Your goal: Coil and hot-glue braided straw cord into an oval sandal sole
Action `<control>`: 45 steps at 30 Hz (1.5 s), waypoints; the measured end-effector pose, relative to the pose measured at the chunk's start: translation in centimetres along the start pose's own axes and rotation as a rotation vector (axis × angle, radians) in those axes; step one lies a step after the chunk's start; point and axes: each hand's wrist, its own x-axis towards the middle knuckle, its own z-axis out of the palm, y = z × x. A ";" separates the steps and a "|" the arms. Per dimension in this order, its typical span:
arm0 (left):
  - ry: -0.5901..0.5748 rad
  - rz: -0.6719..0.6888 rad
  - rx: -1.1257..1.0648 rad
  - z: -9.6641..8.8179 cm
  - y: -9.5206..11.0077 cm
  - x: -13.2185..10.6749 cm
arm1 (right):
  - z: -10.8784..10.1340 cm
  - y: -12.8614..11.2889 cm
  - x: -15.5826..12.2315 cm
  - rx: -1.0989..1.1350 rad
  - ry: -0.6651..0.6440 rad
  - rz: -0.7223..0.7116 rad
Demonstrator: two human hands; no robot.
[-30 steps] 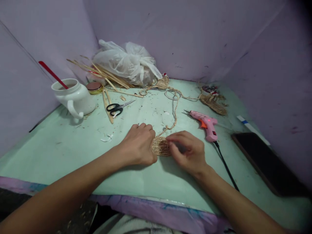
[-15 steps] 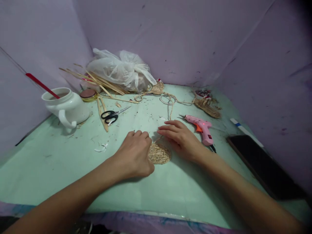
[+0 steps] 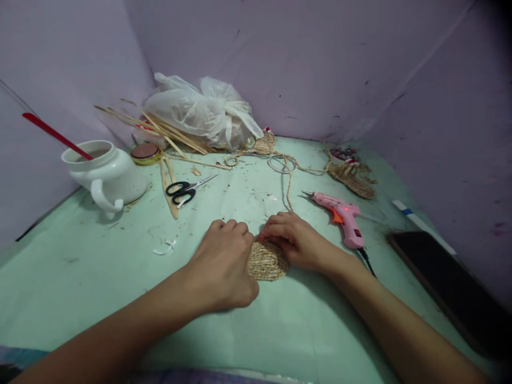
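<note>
An oval coil of braided straw cord [image 3: 269, 262] lies flat on the pale green table. My left hand [image 3: 226, 261] is closed over its left end, hiding that part. At the coil's upper right edge, my right hand [image 3: 295, 237] has its fingers bent and pressed together against the rim. From behind that hand the loose straw cord [image 3: 288, 186] runs back over the table. A pink glue gun [image 3: 340, 213] with an orange trigger and a lit red light lies to the right of my right hand.
Black-handled scissors [image 3: 188, 189] and straw strips [image 3: 168, 184] lie at the left, near a white mug-like jar [image 3: 108, 176] holding a red stick. A white plastic bag [image 3: 204, 114] sits at the back. Small woven slippers [image 3: 352, 178] and a dark phone [image 3: 444, 288] are on the right.
My right hand has come down onto the coil's edge, its fingers drawing together from a spread pose. My left hand stays on the coil. The view has shifted slightly.
</note>
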 end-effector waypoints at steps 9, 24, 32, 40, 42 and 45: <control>0.011 0.002 -0.005 0.0 0.1 -0.1 | 0.2 0.0 0.1 0.015 -0.028 0.065; -0.004 -0.001 0.044 0.0 0.0 -0.1 | -0.2 -0.8 -0.6 0.068 -0.022 0.099; -0.017 0.015 0.053 -0.4 0.3 0.0 | -0.8 -1.5 -0.9 0.026 -0.041 0.091; -0.006 0.033 0.045 -0.4 0.2 -0.2 | -0.9 -1.9 -0.7 -0.018 -0.049 0.096; -0.001 0.043 0.034 -0.3 0.1 -0.2 | -1.0 -1.8 -0.7 -0.020 -0.060 0.082; 0.010 0.049 0.028 -0.2 0.0 -0.1 | -1.0 -1.7 -0.6 -0.024 -0.067 0.067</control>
